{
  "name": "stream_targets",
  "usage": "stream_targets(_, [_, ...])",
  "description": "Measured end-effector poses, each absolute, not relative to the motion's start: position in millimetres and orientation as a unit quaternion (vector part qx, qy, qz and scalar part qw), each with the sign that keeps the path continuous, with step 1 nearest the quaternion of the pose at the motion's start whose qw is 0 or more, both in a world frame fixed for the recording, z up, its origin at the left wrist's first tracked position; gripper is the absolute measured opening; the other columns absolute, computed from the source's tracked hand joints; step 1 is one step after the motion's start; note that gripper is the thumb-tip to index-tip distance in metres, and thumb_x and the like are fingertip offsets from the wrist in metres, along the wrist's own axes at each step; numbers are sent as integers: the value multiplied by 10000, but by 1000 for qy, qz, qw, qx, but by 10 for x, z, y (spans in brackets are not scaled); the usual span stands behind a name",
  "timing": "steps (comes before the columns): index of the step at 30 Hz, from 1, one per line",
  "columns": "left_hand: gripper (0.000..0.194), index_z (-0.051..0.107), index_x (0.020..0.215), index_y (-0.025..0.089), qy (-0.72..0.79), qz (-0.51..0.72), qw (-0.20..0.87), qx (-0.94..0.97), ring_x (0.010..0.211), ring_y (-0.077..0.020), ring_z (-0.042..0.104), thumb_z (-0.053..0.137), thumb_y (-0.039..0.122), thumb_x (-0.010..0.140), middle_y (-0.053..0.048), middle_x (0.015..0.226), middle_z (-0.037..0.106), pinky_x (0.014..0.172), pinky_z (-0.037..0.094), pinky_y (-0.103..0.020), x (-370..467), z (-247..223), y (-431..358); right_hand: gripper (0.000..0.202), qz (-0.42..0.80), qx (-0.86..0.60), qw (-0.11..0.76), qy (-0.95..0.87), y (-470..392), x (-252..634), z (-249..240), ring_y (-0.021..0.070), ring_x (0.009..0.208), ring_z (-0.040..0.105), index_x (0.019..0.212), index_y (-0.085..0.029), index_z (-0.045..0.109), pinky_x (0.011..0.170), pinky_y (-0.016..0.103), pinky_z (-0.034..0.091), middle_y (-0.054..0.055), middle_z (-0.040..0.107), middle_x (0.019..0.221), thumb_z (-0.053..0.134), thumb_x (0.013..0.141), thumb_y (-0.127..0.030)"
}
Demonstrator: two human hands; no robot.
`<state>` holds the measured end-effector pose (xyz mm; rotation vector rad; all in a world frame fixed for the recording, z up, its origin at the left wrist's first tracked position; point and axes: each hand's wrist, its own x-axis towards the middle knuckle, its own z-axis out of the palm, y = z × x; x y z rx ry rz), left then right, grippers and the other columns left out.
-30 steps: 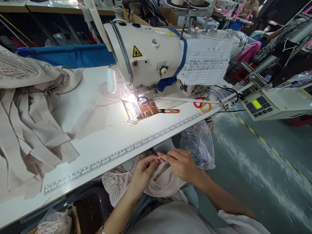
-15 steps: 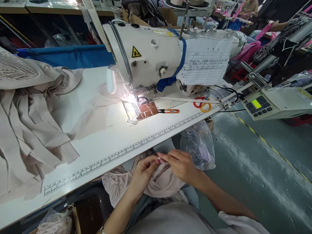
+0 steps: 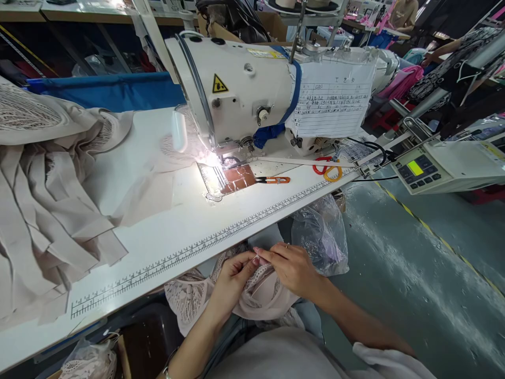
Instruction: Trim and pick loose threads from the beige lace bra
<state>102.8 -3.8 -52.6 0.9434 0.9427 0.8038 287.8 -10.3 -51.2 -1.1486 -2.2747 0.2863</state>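
Observation:
A beige lace garment [image 3: 268,300] lies over my lap, below the front edge of the white sewing table [image 3: 158,231]. My left hand [image 3: 238,271] pinches a small edge of it between thumb and index finger. Touching those fingertips, my right hand [image 3: 291,267] pinches the same spot from the other side and wears a ring. The exact bit between the fingertips is too small to make out. Above them on the table stands a white sewing machine [image 3: 240,87] with its needle area brightly lit.
Beige fabric pieces [image 3: 51,210] are heaped at the table's left. Orange thread snips [image 3: 276,180] and red- and yellow-handled scissors [image 3: 333,172] lie near the machine. A control box [image 3: 418,168] sits at the right. A plastic bag [image 3: 323,234] hangs below the edge.
My hands and the garment show almost no movement. At the upper right, another person's arm has drawn back and the pink fabric it held up is lowered.

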Motion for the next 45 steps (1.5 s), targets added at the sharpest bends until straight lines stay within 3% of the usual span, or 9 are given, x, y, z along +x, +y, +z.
stream_targets(5, [273, 720, 786, 164, 440, 358, 608, 555, 862, -210, 608, 609, 392, 886, -66, 862, 661, 786, 458, -282, 1041, -458, -2, 402, 258, -449, 330, -789, -126, 2817, -497, 150, 735, 629, 1429, -253, 499, 706, 273, 540, 30, 681, 893, 377, 1049, -196])
stream_targets(9, [297, 642, 740, 174, 484, 305, 550, 609, 607, -153, 483, 557, 405, 905, 1, 635, 541, 583, 362, -251, 1062, -418, -5, 358, 401, -457, 355, -711, -116, 2757, -439, 126, 592, 506, 1363, -241, 553, 590, 250, 455, -14, 575, 731, 398, 1042, -274])
stream_targets(13, [351, 624, 682, 178, 444, 292, 593, 605, 590, -148, 444, 526, 413, 923, 6, 600, 524, 574, 332, -252, 1102, -385, -28, 416, 638, -417, 401, -507, -68, 2699, -402, 85, 436, 247, 1030, -192, 690, 421, 227, 228, -85, 303, 544, 526, 964, -568])
stream_targets(16, [371, 629, 700, 172, 413, 280, 630, 595, 636, -152, 448, 520, 439, 933, -1, 643, 526, 601, 338, -251, 1087, -392, -42, 534, 690, -394, 460, -396, 51, 2783, -392, 69, 412, 121, 623, -205, 520, 391, 239, 126, -102, 218, 477, 632, 835, -682])
stream_targets(21, [445, 469, 607, 185, 453, 316, 644, 530, 578, -119, 335, 560, 506, 901, 40, 595, 356, 551, 283, -240, 947, -487, -39, 480, 522, -458, 600, -398, 284, 3169, -349, 93, 422, 95, 632, -242, 327, 381, 235, 174, -104, 154, 514, 600, 918, -513])
stream_targets(25, [360, 589, 673, 168, 473, 351, 633, 503, 622, -132, 435, 623, 469, 868, 19, 634, 496, 589, 354, -234, 945, -480, -28, 234, 443, -485, 462, -596, 163, 3141, -360, 106, 490, 384, 965, -239, 591, 462, 231, 365, -44, 443, 668, 460, 1030, -421])
stream_targets(28, [289, 674, 775, 159, 489, 355, 637, 478, 670, -144, 509, 664, 439, 843, -5, 705, 608, 624, 400, -233, 992, -454, -32, 300, 286, -468, 373, -749, -2, 2989, -398, 136, 723, 569, 1177, -249, 651, 649, 255, 484, 30, 576, 888, 377, 1057, -242])
stream_targets(32, [312, 696, 749, 157, 498, 355, 655, 444, 658, -146, 524, 702, 463, 809, -5, 665, 607, 616, 414, -233, 1017, -468, -43, 395, 142, -441, 320, -826, -78, 2934, -429, 134, 696, 580, 1332, -248, 605, 627, 242, 483, 25, 615, 864, 381, 1031, -126])
stream_targets(45, [245, 768, 821, 179, 471, 378, 691, 397, 550, -104, 409, 737, 421, 797, 33, 582, 536, 662, 450, -235, 1006, -524, -43, 340, -34, -409, 269, -871, -37, 2914, -386, 133, 711, 607, 1245, -184, 651, 588, 284, 408, 16, 674, 813, 407, 1032, -80])
